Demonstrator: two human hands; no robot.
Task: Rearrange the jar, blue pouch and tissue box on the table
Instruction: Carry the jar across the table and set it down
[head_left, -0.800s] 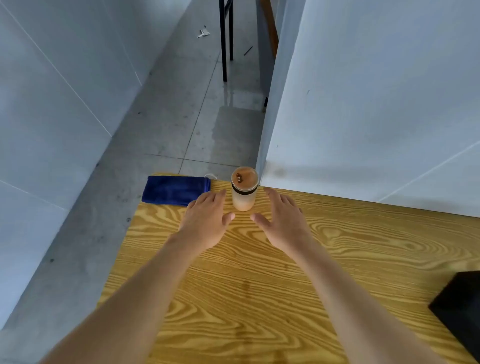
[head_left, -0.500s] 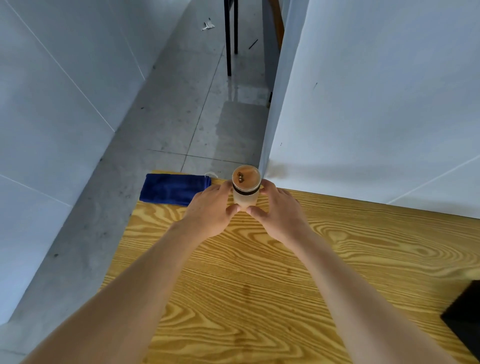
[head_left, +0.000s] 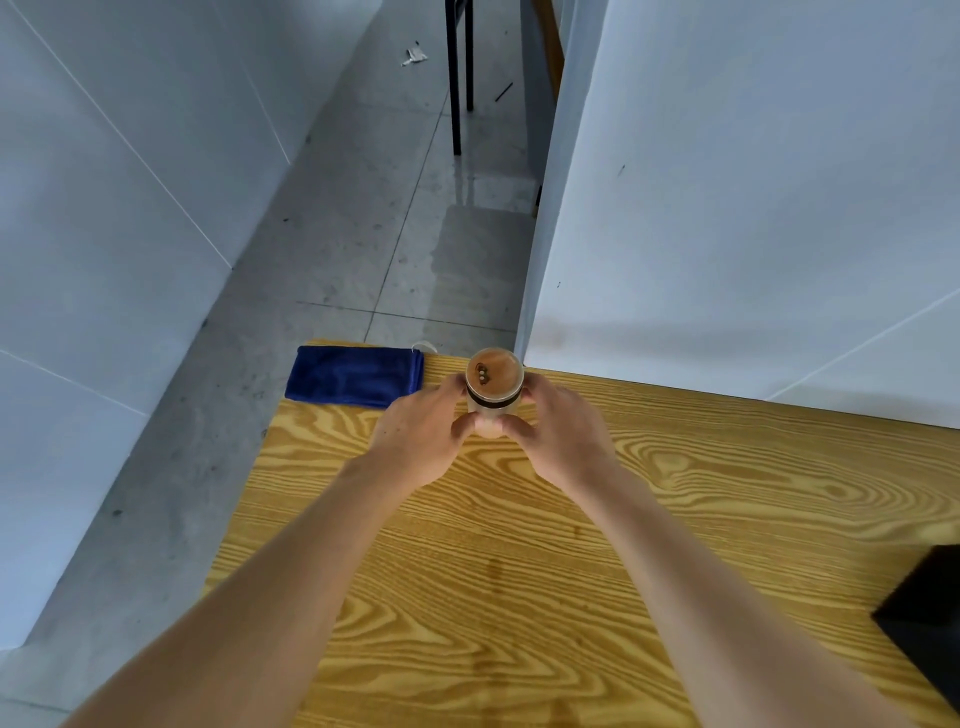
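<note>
— Anything hidden?
— Dark box (head_left: 930, 623) cut off at right edge; jar (head_left: 493, 391) base covered.
— Hands?
— Left hand (head_left: 423, 436) and right hand (head_left: 563, 434) clasp jar upright between them, table's (head_left: 493, 571) far edge, beside blue pouch (head_left: 353, 375).

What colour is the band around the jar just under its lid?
Black, on the jar; seen in the head view.

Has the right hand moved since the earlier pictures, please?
Yes. The right hand closed in leftward onto the jar, which stands beside the blue pouch.
</note>
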